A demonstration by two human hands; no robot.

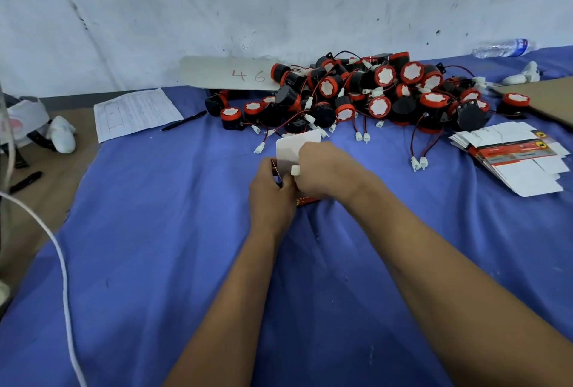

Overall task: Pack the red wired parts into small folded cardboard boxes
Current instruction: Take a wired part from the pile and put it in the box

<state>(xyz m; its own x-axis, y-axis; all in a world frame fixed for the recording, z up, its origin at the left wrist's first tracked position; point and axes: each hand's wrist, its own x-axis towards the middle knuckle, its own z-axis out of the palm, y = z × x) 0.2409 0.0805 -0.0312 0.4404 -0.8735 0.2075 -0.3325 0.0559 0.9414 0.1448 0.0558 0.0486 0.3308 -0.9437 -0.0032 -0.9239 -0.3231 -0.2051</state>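
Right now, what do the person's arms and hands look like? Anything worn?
Both forearms are bare to the frame edge, with no sleeves in view. The left hand and right hand show no gloves, rings, watch or wristbands. No markings or cables on them.

Open white box (pixel 296 150); heaped red parts (pixel 366 92)

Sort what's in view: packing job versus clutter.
Job: heap of red-and-black wired parts; small white cardboard box held by left hand and right hand; stack of flat printed cartons.

Lying about: black pen; printed paper sheet; clear plastic bottle; white cord.
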